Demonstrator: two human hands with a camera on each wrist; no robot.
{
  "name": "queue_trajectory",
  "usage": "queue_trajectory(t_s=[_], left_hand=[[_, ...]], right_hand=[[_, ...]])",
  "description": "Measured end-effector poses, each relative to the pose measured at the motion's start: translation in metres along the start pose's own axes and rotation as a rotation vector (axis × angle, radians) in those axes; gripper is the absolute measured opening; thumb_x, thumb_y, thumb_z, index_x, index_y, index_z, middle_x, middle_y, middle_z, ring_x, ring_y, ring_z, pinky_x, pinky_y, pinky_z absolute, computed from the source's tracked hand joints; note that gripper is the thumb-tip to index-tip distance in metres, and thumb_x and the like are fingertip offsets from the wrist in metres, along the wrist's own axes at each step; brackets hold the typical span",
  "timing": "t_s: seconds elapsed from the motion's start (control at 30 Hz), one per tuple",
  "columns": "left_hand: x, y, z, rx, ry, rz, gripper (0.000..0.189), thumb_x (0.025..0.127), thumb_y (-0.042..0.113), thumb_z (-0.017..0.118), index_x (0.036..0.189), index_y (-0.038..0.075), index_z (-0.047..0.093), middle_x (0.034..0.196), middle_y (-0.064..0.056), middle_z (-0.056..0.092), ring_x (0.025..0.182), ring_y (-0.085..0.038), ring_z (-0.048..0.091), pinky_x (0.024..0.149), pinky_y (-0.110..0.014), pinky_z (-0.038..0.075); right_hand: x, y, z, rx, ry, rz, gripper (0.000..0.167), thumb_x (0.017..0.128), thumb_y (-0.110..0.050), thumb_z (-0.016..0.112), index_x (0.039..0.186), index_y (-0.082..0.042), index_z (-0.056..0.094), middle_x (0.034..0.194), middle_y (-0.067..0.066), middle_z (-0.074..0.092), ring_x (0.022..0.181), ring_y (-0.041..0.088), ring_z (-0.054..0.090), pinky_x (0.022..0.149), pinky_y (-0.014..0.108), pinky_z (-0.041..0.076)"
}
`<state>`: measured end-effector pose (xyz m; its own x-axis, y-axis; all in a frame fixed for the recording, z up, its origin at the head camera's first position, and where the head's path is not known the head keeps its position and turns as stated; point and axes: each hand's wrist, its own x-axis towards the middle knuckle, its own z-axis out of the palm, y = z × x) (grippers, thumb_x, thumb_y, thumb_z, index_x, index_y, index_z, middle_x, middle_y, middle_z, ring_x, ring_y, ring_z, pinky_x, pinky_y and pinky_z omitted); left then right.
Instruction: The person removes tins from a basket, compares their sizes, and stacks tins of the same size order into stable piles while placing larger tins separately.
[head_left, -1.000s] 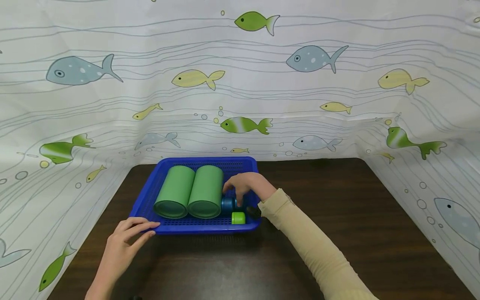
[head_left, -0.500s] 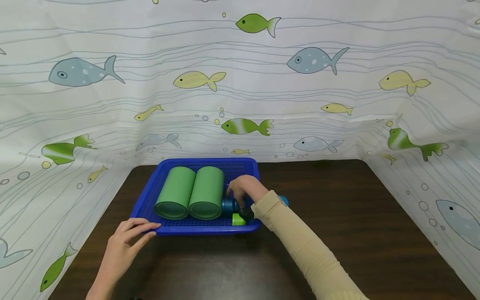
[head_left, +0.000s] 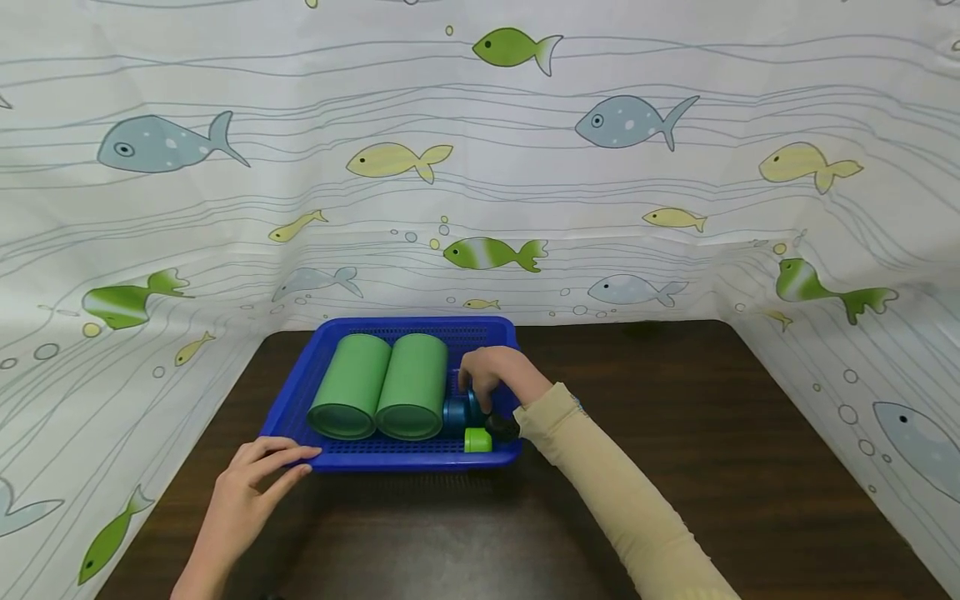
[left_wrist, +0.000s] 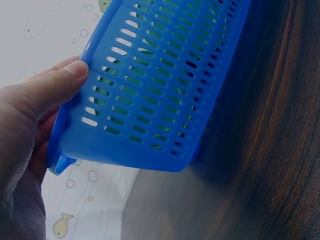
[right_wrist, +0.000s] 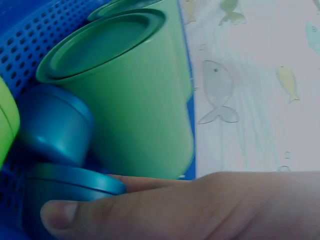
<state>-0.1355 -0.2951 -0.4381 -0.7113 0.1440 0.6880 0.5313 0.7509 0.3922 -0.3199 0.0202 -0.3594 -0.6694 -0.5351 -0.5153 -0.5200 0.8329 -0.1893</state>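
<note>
A blue perforated plastic basket (head_left: 405, 459) stands on the dark table. My left hand (head_left: 243, 492) pinches its near left corner; in the left wrist view the thumb (left_wrist: 65, 80) presses the outer side of the rim. Inside the basket my right hand (head_left: 495, 371) holds a small blue lidded jar (right_wrist: 75, 182), thumb on its side and fingers mostly hidden behind it. A second small blue jar (right_wrist: 55, 125) sits right beside it. Two large green canisters (head_left: 352, 379) lie side by side in the left and middle of the basket.
A lime-green cap-like piece (head_left: 477, 440) lies at the basket's near right. A black wrist-worn device (head_left: 502, 428) hangs under the right wrist. Fish-patterned white sheeting (head_left: 480, 192) walls the back and sides of the brown wooden table (head_left: 675, 433).
My right hand stays over the basket's right side and shifts only slightly; its fingers are now at the blue jar. The left hand and basket keep their place.
</note>
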Motion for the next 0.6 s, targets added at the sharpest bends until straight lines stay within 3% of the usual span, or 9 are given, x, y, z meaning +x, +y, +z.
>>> queue_trajectory(t_s=[0.27, 0.6], left_hand=[[0.001, 0.0, -0.001, -0.002, -0.009, -0.013, 0.047, 0.063, -0.012, 0.083, 0.099, 0.02, 0.079, 0.096, 0.007, 0.065, 0.096, 0.007, 0.045, 0.084, -0.007, 0.033], [0.0, 0.001, 0.0, -0.013, -0.016, -0.013, 0.046, 0.063, -0.012, 0.082, 0.098, 0.018, 0.079, 0.096, 0.007, 0.064, 0.096, 0.008, 0.044, 0.085, -0.006, 0.032]], right_hand=[[-0.017, 0.008, -0.006, 0.115, 0.073, -0.068, 0.056, 0.079, -0.004, 0.081, 0.131, -0.015, 0.064, 0.136, 0.007, 0.061, 0.126, 0.023, 0.056, 0.099, 0.037, 0.051], [-0.033, 0.016, -0.005, 0.269, 0.166, -0.167, 0.058, 0.08, -0.006, 0.08, 0.133, -0.015, 0.061, 0.142, 0.008, 0.056, 0.134, 0.027, 0.05, 0.1, 0.042, 0.05]])
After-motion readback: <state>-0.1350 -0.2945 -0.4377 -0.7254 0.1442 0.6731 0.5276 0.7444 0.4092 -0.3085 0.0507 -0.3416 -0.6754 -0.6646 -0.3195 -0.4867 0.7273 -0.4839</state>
